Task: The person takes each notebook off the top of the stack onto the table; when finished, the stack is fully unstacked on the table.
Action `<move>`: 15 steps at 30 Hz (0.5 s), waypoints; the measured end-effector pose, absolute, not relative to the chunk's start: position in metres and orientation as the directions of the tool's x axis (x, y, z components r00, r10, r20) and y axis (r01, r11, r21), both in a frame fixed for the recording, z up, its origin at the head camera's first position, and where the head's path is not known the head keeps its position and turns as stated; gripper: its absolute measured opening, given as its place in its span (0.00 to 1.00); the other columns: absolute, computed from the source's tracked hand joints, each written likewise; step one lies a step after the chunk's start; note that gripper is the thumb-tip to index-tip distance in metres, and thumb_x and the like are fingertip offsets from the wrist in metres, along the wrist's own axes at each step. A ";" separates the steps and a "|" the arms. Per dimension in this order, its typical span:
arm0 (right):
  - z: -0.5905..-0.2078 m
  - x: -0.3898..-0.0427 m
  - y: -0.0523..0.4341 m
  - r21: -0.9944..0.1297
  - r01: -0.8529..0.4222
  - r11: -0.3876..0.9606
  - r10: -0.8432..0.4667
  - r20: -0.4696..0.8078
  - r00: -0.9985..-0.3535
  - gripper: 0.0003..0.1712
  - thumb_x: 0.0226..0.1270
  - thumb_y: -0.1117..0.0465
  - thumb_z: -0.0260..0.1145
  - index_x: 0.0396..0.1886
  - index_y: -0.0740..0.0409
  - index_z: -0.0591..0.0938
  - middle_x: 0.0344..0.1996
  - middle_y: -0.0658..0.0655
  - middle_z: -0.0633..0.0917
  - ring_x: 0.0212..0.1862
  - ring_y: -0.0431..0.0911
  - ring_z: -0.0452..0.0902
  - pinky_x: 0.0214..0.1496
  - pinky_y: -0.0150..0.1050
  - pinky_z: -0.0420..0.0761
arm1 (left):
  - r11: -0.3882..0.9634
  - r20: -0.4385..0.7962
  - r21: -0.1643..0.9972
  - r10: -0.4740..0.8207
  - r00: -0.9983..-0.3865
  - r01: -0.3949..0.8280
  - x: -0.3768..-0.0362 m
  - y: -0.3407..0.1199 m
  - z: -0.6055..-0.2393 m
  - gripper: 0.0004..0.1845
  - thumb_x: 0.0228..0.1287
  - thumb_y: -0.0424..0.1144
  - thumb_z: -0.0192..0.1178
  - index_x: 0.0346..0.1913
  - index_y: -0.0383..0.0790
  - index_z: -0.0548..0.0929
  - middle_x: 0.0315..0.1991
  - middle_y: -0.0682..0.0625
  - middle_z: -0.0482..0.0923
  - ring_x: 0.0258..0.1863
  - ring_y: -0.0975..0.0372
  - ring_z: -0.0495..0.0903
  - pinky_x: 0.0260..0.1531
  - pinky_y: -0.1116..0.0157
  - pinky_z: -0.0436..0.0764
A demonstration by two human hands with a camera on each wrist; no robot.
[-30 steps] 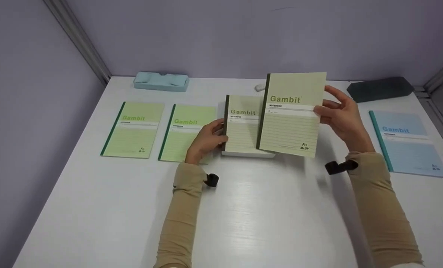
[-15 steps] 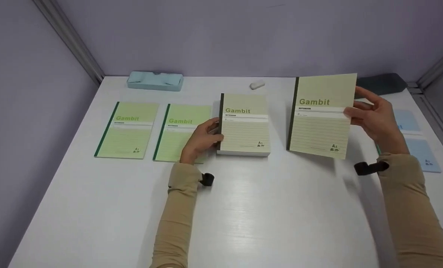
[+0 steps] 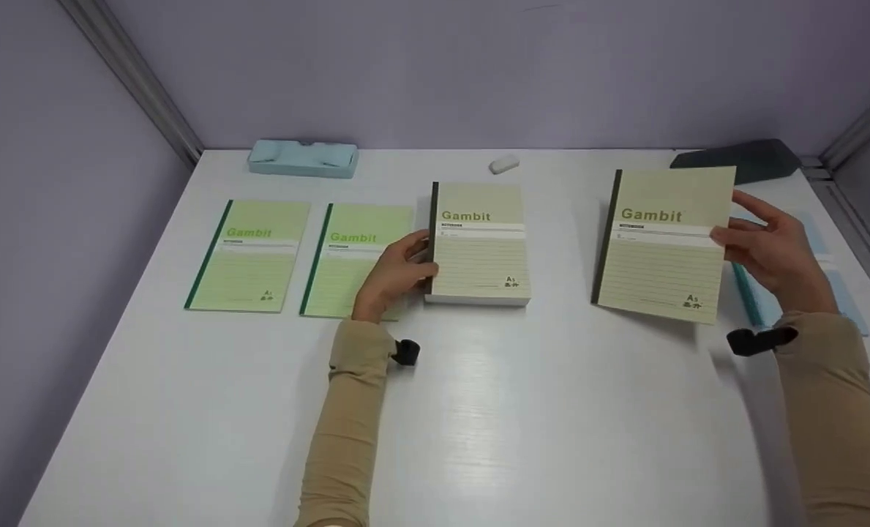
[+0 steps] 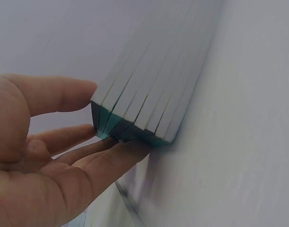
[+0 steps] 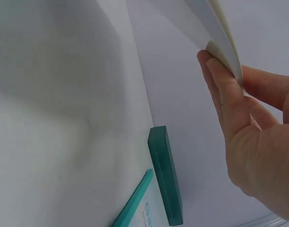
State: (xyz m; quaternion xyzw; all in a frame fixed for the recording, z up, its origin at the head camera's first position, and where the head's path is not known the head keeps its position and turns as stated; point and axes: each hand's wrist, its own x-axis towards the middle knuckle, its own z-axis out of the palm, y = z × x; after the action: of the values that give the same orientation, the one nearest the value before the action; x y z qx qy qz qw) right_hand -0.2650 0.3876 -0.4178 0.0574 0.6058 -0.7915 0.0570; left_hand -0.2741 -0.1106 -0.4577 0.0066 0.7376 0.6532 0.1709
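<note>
In the head view my right hand [image 3: 775, 252] holds up a pale green notebook [image 3: 665, 245] by its right edge, thumb on the cover and fingers behind. The notebook is tilted above the table, its dark spine to the left. The right wrist view shows the fingers [image 5: 227, 90] under the cover and pages. My left hand [image 3: 394, 274] rests against the spine side of a thick stack of notebooks [image 3: 482, 256]. In the left wrist view, its fingertips touch the dark and teal spines of the stack [image 4: 149, 104].
Two green notebooks [image 3: 255, 271] [image 3: 361, 223] lie at left, one partly under my left arm. A light blue case [image 3: 303, 159], a white eraser [image 3: 504, 165] and a dark green case [image 3: 764, 157] line the back. A blue notebook [image 3: 848, 293] lies at right, partly hidden.
My right hand has carried the notebook rightward off the stack, then slightly down, uncovering the stack's top notebook. The left hand has stayed at the stack's spine. The view has shifted a little.
</note>
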 end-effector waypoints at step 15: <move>-0.446 -0.268 0.426 -0.931 0.365 -0.012 -0.016 -0.365 -0.931 0.52 0.62 0.67 0.68 0.77 0.53 0.47 0.37 0.43 0.82 0.38 0.38 0.81 0.39 0.31 0.80 | 0.178 -0.238 0.963 0.222 -0.946 -0.200 -0.276 -0.110 -0.459 0.37 0.59 0.29 0.60 0.73 0.42 0.61 0.69 0.47 0.63 0.65 0.59 0.66 0.53 0.60 0.74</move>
State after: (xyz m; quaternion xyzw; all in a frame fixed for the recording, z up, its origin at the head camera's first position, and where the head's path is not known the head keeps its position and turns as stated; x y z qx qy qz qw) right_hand -0.2679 0.4263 -0.4464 0.1265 0.6897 -0.6998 0.1363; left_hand -0.2755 -0.1102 -0.4595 0.0074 0.7496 0.6410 0.1648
